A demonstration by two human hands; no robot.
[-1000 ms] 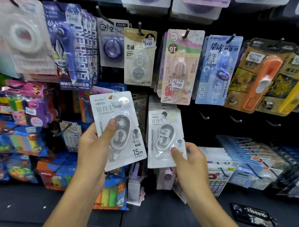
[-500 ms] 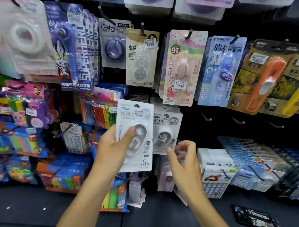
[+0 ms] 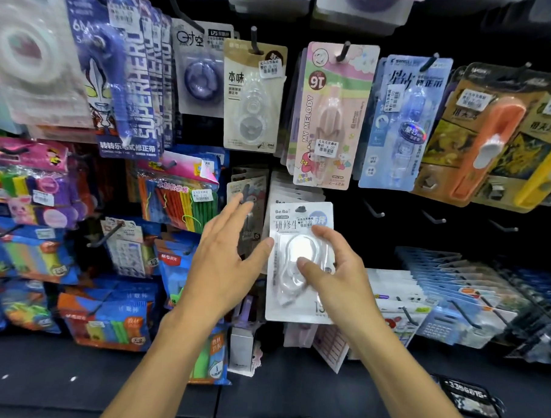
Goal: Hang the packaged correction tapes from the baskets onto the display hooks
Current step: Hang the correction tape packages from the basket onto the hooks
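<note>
Bright even light; glare on blister packs; blurred, warped left edge.

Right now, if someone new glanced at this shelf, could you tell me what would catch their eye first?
Probably the white correction tape pack at the centre, hanging in front of a stack of like packs, with the right hand gripping its blister and the left hand open beside it. Above it hangs the pink My Melody pack, and far right the orange pack.
</note>
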